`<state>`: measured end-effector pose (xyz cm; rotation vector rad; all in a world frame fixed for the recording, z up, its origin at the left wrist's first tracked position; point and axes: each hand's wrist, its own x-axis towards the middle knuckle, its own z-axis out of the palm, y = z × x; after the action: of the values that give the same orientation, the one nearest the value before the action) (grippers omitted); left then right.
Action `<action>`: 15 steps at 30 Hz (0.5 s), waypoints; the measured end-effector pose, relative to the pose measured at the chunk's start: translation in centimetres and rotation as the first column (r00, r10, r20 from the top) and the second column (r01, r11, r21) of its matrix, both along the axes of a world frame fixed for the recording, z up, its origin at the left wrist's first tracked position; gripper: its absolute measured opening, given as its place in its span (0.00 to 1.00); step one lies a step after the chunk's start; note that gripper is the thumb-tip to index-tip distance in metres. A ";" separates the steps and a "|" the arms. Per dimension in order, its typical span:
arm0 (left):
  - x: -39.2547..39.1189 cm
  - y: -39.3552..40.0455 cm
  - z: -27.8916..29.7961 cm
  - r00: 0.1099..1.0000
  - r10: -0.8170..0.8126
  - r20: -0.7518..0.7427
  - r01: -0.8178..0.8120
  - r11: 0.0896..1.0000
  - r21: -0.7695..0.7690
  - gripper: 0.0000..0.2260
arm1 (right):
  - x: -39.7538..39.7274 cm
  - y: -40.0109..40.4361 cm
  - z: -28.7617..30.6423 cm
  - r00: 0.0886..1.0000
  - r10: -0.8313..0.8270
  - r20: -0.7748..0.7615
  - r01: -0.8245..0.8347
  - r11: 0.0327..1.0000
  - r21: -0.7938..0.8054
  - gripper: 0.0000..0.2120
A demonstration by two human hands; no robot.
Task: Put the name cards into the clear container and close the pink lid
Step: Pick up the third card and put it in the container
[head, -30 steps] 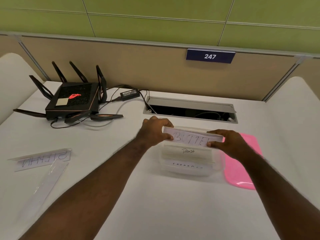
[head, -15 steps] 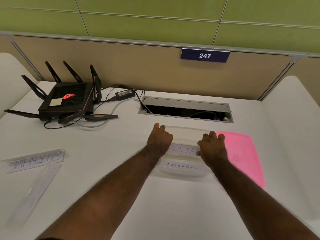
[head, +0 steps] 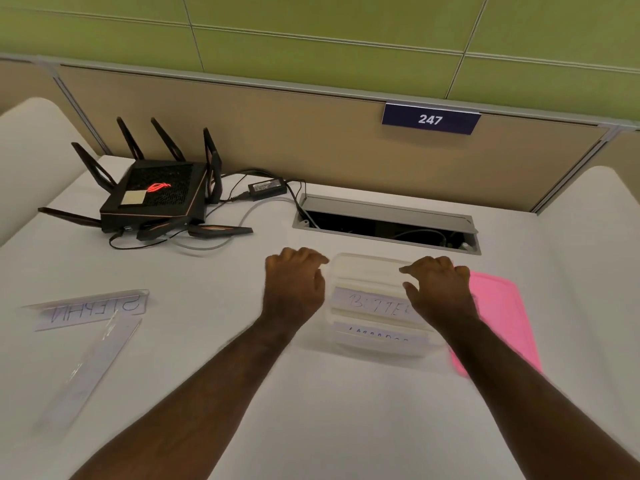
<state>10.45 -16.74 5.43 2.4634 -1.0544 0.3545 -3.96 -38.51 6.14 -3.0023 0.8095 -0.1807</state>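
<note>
The clear container [head: 367,266] stands on the white desk in front of me. Inside it lies a name card reading "BUTTER" [head: 367,302], with a second card [head: 377,338] nearer to me. My left hand [head: 294,285] hovers at the container's left edge, fingers loosely curled and holding nothing. My right hand [head: 438,289] is over the container's right side with thumb and fingers apart, hiding the right end of the top card. The pink lid [head: 498,317] lies flat on the desk just right of the container. Two more name cards rest at far left, one reading "STEPHN" [head: 93,308], one plain [head: 90,365].
A black router [head: 156,195] with antennas, its cables and a power brick [head: 268,187] sit at the back left. An open cable hatch [head: 384,225] lies just behind the container. A beige partition with a "247" sign [head: 431,119] closes the back.
The "BUTTER" card went from held above the container down into it. Both hands have let it go and drawn apart towards the container's sides.
</note>
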 end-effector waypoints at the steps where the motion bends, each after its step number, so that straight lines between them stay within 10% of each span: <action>1: 0.0 1.5 -0.2 0.999 0.048 -0.020 -0.048 0.999 -0.007 0.13 | 0.5 0.6 0.3 0.999 0.026 0.029 -0.026 1.000 0.009 0.15; 15: 0.4 23.1 -5.4 0.802 0.584 -0.126 -0.508 0.777 0.371 0.32 | 11.4 16.9 -3.8 0.846 0.523 -0.105 -0.493 0.842 0.220 0.33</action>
<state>10.86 6.39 0.03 2.9940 -0.2757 0.0501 7.40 -21.61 2.37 -2.9446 -0.0036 0.1479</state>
